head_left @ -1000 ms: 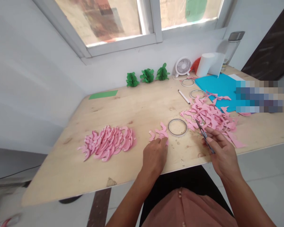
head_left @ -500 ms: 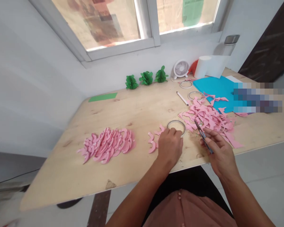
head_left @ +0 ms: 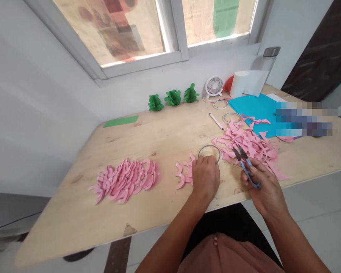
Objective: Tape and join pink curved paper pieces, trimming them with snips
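Observation:
My right hand [head_left: 264, 182] is closed around thread snips [head_left: 246, 167] with light blue handles. Their dark blades point away from me and stand apart, with no paper visible between them. My left hand [head_left: 207, 176] has its fingers curled down on the near side of a thin grey ring [head_left: 209, 146], which looks like a narrow roll of tape; the fingertips are hidden. Beside that hand lie a few curved pink paper pieces [head_left: 180, 181], partly covered by it. Beyond the snips spreads a heap of pink paper scraps [head_left: 251, 142].
Farther left is a pile of curved pink pieces [head_left: 130, 180] on the wooden table [head_left: 96, 227]. At the back stand green paper shapes [head_left: 173, 98] and a small white fan [head_left: 214, 87]. A pen [head_left: 216, 121], two more rings [head_left: 232, 117] and blue sheets [head_left: 250, 108] lie right.
The snips have turned in my right hand, and their blades now show clearly apart. My left hand stays at the ring. The whole view has shifted slightly.

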Available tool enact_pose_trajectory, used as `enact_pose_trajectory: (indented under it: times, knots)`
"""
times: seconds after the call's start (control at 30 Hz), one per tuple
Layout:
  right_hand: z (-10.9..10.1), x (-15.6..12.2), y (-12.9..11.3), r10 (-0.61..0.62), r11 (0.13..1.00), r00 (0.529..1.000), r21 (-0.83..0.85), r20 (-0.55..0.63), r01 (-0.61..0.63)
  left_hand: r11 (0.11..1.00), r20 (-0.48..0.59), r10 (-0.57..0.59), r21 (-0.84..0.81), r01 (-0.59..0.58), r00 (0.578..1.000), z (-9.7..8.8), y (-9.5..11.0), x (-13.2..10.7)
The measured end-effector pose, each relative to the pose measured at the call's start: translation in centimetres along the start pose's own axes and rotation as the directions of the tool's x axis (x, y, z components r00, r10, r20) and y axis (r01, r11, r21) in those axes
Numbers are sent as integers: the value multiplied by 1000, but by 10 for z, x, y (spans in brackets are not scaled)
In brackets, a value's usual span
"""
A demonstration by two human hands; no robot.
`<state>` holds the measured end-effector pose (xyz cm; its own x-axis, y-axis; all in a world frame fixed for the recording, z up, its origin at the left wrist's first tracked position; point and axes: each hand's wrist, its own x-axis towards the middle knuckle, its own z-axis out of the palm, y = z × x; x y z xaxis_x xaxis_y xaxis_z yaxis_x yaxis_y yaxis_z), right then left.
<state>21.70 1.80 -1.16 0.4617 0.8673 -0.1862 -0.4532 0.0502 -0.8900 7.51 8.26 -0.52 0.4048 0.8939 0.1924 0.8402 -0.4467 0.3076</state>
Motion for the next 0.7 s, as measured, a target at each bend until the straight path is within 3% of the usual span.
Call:
enact_pose_trajectory:
  times: [0.1,0.17,0.3,0.5,0.7]
  knots:
    - [3,-1,-3,12,993,1000,120,27,-15,969,-73,-85,-239,66,994,-12,1,-8]
    - [6,-3,-5,28,988,998,149,64,-37,894,-91,-138,-439,84,986,-20,2,-14]
    - [13,-7,-8,57,995,991,70,122,-66,728,-28,-172,-677,108,985,-35,5,-27]
    - [27,-8,-11,42,999,989,5,145,-43,630,3,-141,-771,92,990,-40,10,-41]
    - [37,-9,-7,44,999,992,-13,115,-43,665,20,-113,-741,91,993,-38,12,-47]
